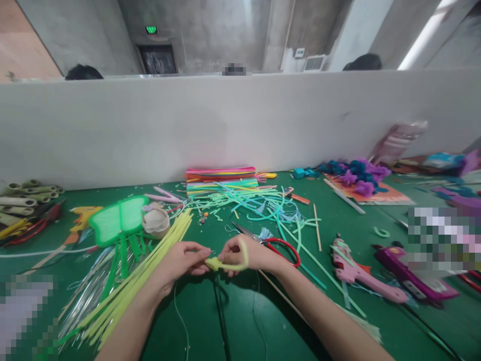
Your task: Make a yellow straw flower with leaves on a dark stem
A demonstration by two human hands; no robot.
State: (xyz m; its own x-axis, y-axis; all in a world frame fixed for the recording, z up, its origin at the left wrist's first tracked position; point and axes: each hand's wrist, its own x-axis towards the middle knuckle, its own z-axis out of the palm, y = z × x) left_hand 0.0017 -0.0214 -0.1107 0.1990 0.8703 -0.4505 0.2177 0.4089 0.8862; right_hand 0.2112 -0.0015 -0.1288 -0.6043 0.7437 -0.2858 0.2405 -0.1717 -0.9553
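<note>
Over the middle of the green table, my left hand [190, 260] and my right hand [236, 255] face each other. A yellow pipe cleaner [214, 263] is pinched between them, its middle bunched into a small knot-like shape. Its free end curls up around the fingers of my right hand. A thin pale thread hangs below each hand. Beside my left forearm lies a bundle of yellow-green pipe cleaners [150, 271]. Red-handled scissors [283, 245] rest on the table partly behind my right hand. A thin dark rod [221, 321] stretches below the hands.
Colourful pipe cleaners [221, 175] lie stacked by the white partition [225, 120]. At left are a green winged shape [120, 220], a tape roll [156, 222] and a yellow glue gun [84, 218]. A pink glue gun [361, 276] and purple flowers [364, 175] are at right.
</note>
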